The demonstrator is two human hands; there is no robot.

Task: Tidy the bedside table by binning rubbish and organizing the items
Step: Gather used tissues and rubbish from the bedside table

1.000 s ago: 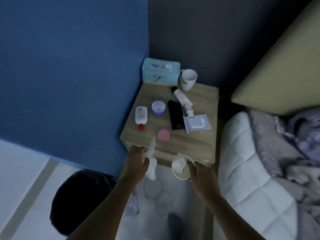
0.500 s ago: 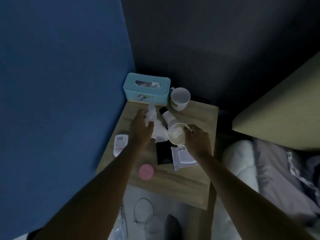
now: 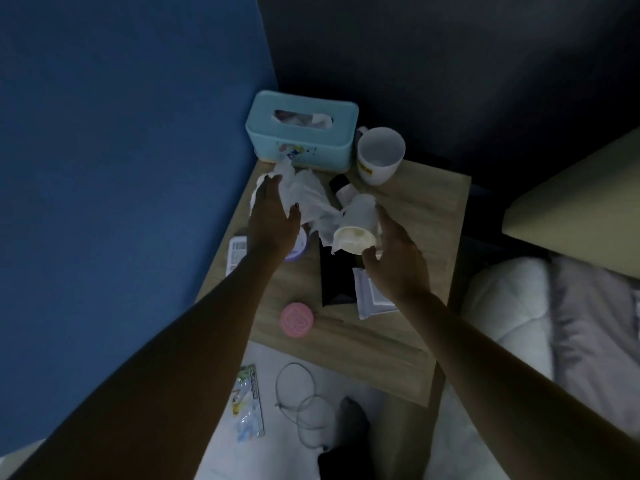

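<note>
crumpled tissue (image 3: 308,199) is gripped by the left hand (image 3: 273,223) over the bedside table (image 3: 429,209). a tipped paper cup (image 3: 358,220) is only loosely held by the right hand (image 3: 394,261), so it could easily get dropped onto the clutter.
</note>
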